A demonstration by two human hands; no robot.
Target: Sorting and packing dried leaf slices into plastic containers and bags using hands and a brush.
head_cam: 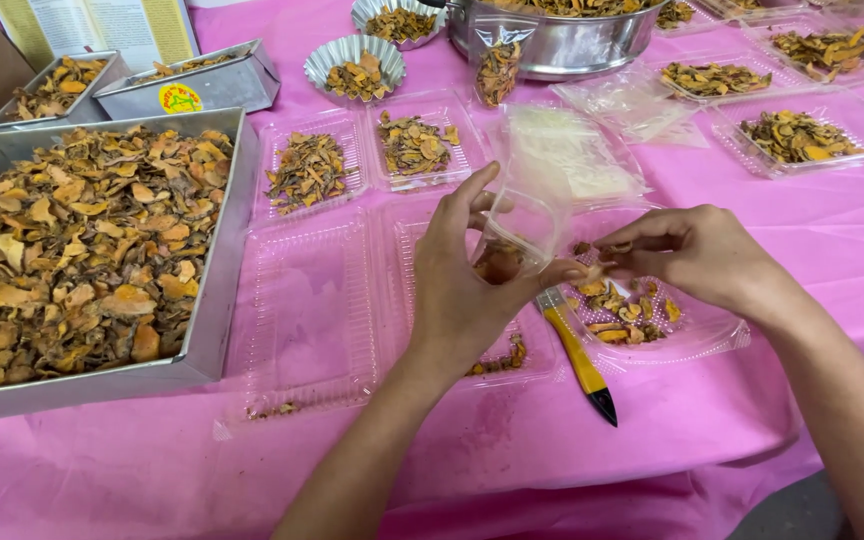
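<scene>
My left hand (462,280) holds a small clear plastic bag (524,225) open above the pink table; a few dried orange-brown slices sit at the bag's bottom. My right hand (697,255) is just to its right, fingers pinched on a few dried slices at the bag's mouth. Below my hands lies a clear plastic tray (712,335) with loose dried slices, and a yellow-handled brush (577,355) rests beside it.
A big metal pan (217,290) heaped with dried slices fills the left. Empty and filled clear trays (307,320), fluted metal cups (355,65), smaller metal tins (192,95) and a steel pot (562,45) stand behind. The pink cloth (652,440) ends at the near right edge.
</scene>
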